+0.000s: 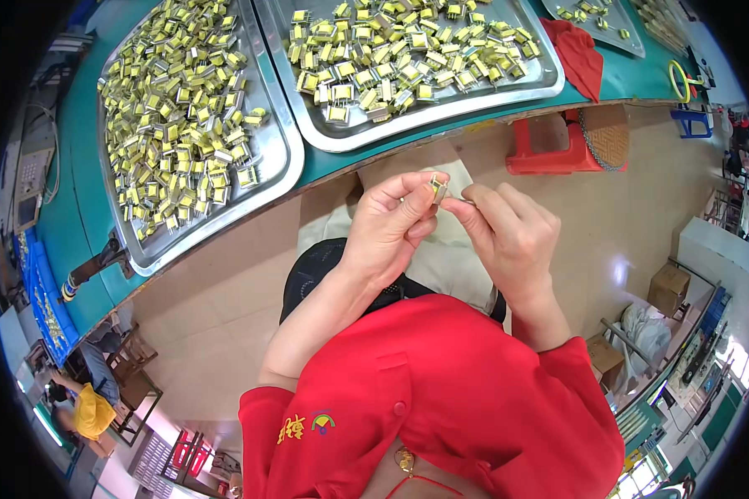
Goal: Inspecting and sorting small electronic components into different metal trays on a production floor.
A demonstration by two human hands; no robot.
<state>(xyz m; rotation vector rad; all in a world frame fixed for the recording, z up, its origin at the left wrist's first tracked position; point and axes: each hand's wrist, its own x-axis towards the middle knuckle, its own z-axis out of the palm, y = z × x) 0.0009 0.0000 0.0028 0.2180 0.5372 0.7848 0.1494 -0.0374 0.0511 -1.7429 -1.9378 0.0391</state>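
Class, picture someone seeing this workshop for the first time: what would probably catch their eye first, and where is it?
Probably the heaps of small yellow parts in the left tray and middle tray, on the green table. Next, the bright red shirt at lower centre; above it, the left hand holds a single part, with the right hand close beside it.

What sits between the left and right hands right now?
In the head view, a small yellow-and-silver component, pinched by the left hand, sits between it and the right hand.
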